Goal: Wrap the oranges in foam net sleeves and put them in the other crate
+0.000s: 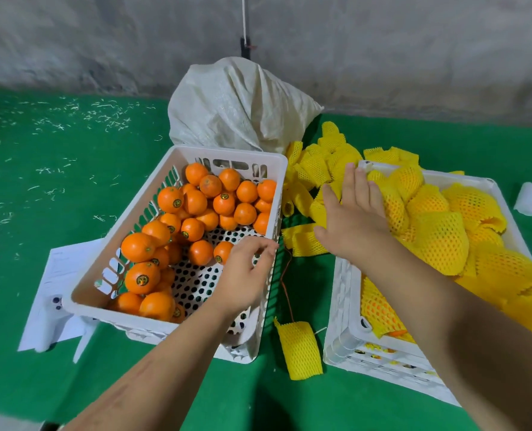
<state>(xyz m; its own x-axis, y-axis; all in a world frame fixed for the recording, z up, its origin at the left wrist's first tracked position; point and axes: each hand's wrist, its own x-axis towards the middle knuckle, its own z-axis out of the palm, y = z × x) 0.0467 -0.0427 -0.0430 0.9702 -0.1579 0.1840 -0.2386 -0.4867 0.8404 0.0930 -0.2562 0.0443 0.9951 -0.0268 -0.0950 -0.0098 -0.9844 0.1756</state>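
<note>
- Leftmost on the green desk, the white crate holds unwrapped oranges; it sits tilted and could tip.
- Left hand hovers inside it, fingers loosely curled, holding nothing.
- Loose foam sleeves lie between crates; one could slide off.
- Right hand, fingers spread, reaches over them.
- Right crate is heaped with wrapped oranges; more may spill.

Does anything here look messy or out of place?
Yes. One foam net sleeve lies alone on the green floor between the two crates, apart from the sleeve pile. Pale scraps litter the floor on the left.
</note>
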